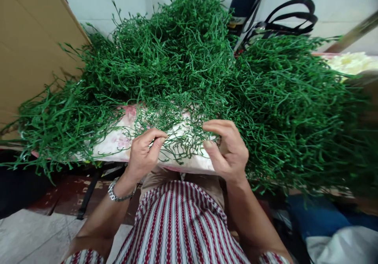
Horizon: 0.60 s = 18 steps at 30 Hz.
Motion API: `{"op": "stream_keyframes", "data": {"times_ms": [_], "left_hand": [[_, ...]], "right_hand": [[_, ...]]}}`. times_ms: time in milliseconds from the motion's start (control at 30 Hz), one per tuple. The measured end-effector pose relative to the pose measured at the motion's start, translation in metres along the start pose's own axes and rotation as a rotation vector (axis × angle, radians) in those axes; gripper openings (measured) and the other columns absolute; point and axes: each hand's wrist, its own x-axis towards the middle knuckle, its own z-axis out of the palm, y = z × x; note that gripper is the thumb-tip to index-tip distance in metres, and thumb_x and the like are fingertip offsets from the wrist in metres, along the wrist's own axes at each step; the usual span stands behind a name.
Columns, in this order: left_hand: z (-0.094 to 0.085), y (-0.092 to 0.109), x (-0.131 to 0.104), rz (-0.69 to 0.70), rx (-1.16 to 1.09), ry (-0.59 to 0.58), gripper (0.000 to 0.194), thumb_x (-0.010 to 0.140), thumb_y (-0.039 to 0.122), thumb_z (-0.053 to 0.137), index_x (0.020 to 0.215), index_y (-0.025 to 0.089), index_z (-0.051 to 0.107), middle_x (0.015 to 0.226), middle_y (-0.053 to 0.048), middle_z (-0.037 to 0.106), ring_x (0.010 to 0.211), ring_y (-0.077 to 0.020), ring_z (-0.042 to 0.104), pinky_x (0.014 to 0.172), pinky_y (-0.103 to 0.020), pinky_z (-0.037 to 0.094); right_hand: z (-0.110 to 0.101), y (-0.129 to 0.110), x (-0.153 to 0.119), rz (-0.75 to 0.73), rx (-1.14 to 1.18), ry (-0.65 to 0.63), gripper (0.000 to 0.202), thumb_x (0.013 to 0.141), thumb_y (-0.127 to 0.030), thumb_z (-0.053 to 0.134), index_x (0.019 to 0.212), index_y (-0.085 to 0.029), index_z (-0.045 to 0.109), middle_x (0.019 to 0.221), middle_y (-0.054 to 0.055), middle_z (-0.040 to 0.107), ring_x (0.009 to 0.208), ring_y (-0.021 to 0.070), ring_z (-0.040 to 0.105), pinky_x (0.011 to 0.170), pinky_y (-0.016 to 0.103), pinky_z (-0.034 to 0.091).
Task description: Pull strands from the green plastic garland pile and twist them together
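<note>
My left hand (144, 153) hovers over the front of a pale, pink-patterned cloth-like surface (110, 144), thumb and index finger pinched together. Thin green stems lie right by those fingertips; what the pinch holds, if anything, is too small to make out. To its right, my right hand (228, 149) is open, its thumb and curled fingers apart, close to the loose stems (180, 138) between both hands. Behind them rises a large heap of thin, curly green stems with small bud-like tips (183, 55). More of the same stems form a pile on the right (289, 110) and a smaller one on the left (65, 118).
A cardboard sheet (32, 39) stands at the left. Against the pale wall are a dark bottle (245, 4) and a bag with black handles (295, 17). Pale yellow flowers (350, 63) lie at the far right, blue fabric (315, 216) at the lower right.
</note>
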Motion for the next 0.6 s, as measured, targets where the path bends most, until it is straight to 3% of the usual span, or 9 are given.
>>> {"op": "stream_keyframes", "data": {"times_ms": [167,333,400,500,600], "left_hand": [[0.006,-0.003,-0.004,-0.081,-0.155,0.088,0.010,0.081,0.017,0.052,0.079,0.017,0.062,0.068,0.001,0.058,0.064,-0.0093,0.052,0.059,-0.020,0.040],[0.007,-0.008,-0.007,-0.085,-0.145,0.063,0.011,0.082,0.020,0.051,0.078,0.017,0.061,0.068,0.000,0.058,0.063,-0.0112,0.052,0.058,-0.022,0.040],[0.003,-0.004,-0.007,-0.010,-0.013,0.023,0.012,0.082,0.019,0.050,0.082,0.017,0.062,0.074,-0.002,0.060,0.070,-0.0136,0.055,0.065,-0.026,0.043],[-0.003,0.011,-0.005,0.231,0.289,0.018,0.019,0.079,0.015,0.052,0.094,0.019,0.062,0.089,-0.006,0.061,0.088,-0.0196,0.055,0.082,-0.036,0.042],[-0.002,0.027,0.000,0.409,0.373,-0.114,0.024,0.076,0.007,0.052,0.096,0.018,0.060,0.089,-0.007,0.062,0.089,-0.0201,0.054,0.082,-0.037,0.042]], "right_hand": [[0.009,0.010,-0.014,-0.002,-0.098,-0.231,0.022,0.078,-0.024,0.059,0.099,-0.016,0.059,0.100,0.010,0.057,0.097,0.0210,0.053,0.084,0.040,0.045],[0.017,0.021,-0.020,-0.002,-0.167,-0.190,0.008,0.080,-0.019,0.055,0.086,-0.015,0.059,0.092,0.009,0.059,0.091,0.0190,0.053,0.081,0.037,0.045],[0.015,0.021,-0.019,-0.021,-0.174,-0.190,0.006,0.080,-0.019,0.055,0.084,-0.015,0.058,0.090,0.008,0.059,0.089,0.0188,0.053,0.079,0.037,0.044],[0.010,0.015,-0.015,-0.054,-0.208,-0.240,0.006,0.080,-0.020,0.055,0.084,-0.016,0.057,0.087,0.007,0.060,0.086,0.0188,0.053,0.077,0.036,0.042],[0.007,0.008,-0.010,-0.088,-0.228,-0.313,0.006,0.081,-0.020,0.054,0.084,-0.016,0.057,0.084,0.006,0.060,0.084,0.0186,0.052,0.080,0.038,0.040]]}}
